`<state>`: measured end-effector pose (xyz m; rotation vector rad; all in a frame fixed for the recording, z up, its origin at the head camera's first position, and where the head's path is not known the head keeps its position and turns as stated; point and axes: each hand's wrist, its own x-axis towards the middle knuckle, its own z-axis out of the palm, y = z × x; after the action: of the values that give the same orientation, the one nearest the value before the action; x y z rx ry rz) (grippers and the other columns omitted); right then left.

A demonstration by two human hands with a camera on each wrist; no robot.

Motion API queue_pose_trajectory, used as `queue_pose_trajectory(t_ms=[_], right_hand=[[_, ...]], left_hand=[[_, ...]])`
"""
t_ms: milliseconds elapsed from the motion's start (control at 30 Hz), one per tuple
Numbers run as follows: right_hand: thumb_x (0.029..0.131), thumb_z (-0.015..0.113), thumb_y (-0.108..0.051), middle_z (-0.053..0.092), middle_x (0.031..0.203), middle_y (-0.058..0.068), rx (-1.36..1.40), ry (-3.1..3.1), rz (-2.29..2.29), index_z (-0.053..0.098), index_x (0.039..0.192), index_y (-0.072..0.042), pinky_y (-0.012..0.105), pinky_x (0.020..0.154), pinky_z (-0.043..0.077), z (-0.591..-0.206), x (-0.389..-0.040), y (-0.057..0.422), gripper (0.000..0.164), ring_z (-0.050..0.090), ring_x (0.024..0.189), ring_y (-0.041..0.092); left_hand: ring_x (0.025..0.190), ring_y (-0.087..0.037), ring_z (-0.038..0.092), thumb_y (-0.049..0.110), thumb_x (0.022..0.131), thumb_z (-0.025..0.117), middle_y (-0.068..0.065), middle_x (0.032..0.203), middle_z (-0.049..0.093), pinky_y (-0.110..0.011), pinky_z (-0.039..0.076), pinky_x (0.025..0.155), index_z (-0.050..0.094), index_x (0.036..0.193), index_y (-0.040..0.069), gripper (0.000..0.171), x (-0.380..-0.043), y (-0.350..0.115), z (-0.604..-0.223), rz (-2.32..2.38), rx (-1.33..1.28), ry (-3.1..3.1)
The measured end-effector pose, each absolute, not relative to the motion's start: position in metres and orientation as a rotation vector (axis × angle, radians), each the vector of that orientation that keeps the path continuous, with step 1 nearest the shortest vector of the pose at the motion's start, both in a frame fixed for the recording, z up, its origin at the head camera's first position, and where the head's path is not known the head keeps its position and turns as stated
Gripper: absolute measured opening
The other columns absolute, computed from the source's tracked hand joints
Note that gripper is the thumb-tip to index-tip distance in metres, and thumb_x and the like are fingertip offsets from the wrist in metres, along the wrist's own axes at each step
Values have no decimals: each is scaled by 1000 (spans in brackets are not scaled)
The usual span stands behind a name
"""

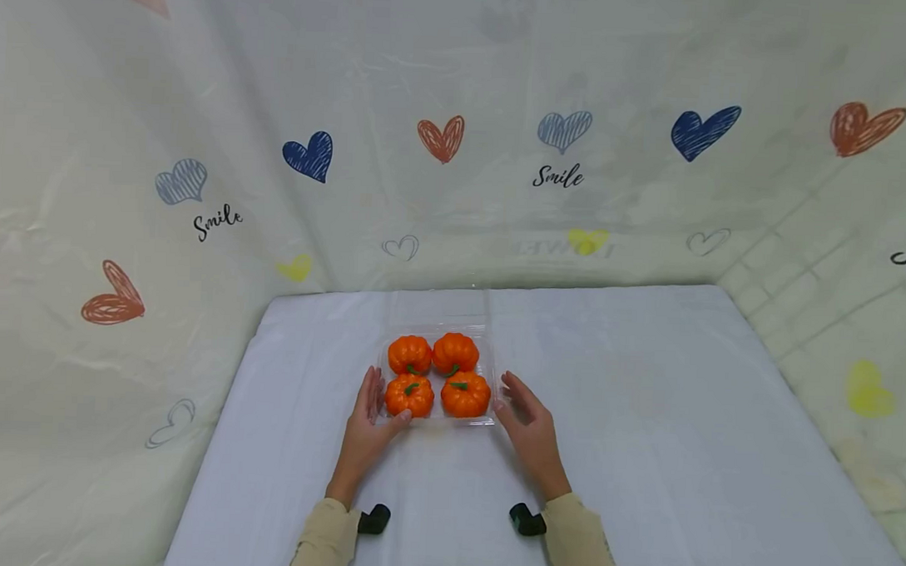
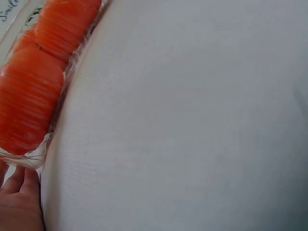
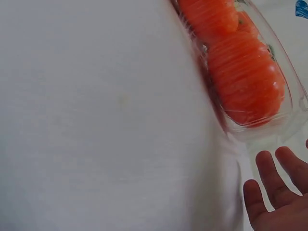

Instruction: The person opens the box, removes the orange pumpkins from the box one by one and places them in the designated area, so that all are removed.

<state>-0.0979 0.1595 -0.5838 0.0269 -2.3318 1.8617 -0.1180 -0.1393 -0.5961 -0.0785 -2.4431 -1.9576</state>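
A clear plastic clamshell box (image 1: 456, 422) lies on the table with its transparent lid (image 1: 437, 307) folded back towards the wall. Several small orange pumpkins with green stems sit inside in two rows, among them a front left pumpkin (image 1: 410, 396) and a front right pumpkin (image 1: 466, 395). My left hand (image 1: 367, 441) rests along the box's left side, fingers extended, thumb at the front edge. Beside the right wall is my right hand (image 1: 533, 440), fingers spread; in the right wrist view its fingertips are apart from the box. Neither hand grips a pumpkin.
A white cloth covers the table (image 1: 643, 423). Behind it and at both sides hangs a pale curtain (image 1: 493, 209) printed with hearts and the word Smile. A dark device sits at the left wrist (image 1: 373, 519) and another at the right wrist (image 1: 527, 520).
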Motion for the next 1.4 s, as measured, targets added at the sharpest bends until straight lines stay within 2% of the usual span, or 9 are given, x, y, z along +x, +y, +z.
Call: queue_pose_trajectory(t_ms=[133,233,367,533,733,967,1200,1400], right_hand=[[105,72,-29,54,159,13,21,-2379,1820,50,160,-7,59,117,43,-571,-110,163,63,55,140,33],[104,72,-30,51,161,14,-1,-2439,1792,47,163,-13,62,117,42,-559,-119,164,66,51,143,36],[103,73,-27,48,164,13,42,-2470,1758,44,165,-17,64,119,39,-541,-132,164,69,47,145,40],[103,72,-25,46,166,11,174,-2449,1716,45,164,-16,65,119,37,-524,-151,161,68,45,146,40],[103,72,-30,41,169,7,323,-2514,1657,45,165,-14,63,121,35,-510,-175,153,70,40,152,35],[103,73,-34,34,173,8,474,-2662,1597,42,166,-15,64,125,27,-491,-196,140,73,29,159,34],[103,73,-32,34,173,7,635,-2817,1511,43,166,-15,63,126,26,-486,-211,131,71,30,158,36],[103,72,-34,38,171,7,706,-2982,1410,48,163,-16,58,126,28,-492,-217,126,67,30,158,33]], left_hand=[[159,-17,30,45,92,86,4,175,29,-28,28,122,17,173,17,110,-119,-140,-595,-1960,-63,-2451],[159,-20,29,42,93,85,2,175,27,-30,28,123,16,173,16,109,-119,-140,-595,-1961,-72,-2450],[160,-21,28,38,94,85,0,176,26,-33,27,124,15,173,15,108,-118,-141,-595,-1973,-80,-2441],[160,-20,28,38,94,85,1,176,26,-34,27,125,16,173,16,108,-118,-141,-594,-1984,-75,-2436],[159,-21,30,40,93,85,2,175,28,-37,27,125,16,173,16,108,-118,-142,-594,-1959,-62,-2457],[159,-20,30,43,93,84,3,175,29,-39,28,125,17,173,16,108,-117,-142,-592,-1943,-52,-2480],[159,-21,30,43,93,85,1,175,29,-40,28,125,18,173,17,108,-117,-142,-591,-1945,-55,-2470],[160,-22,29,45,93,84,1,175,28,-42,28,125,17,173,18,108,-118,-142,-593,-1942,-49,-2479]])
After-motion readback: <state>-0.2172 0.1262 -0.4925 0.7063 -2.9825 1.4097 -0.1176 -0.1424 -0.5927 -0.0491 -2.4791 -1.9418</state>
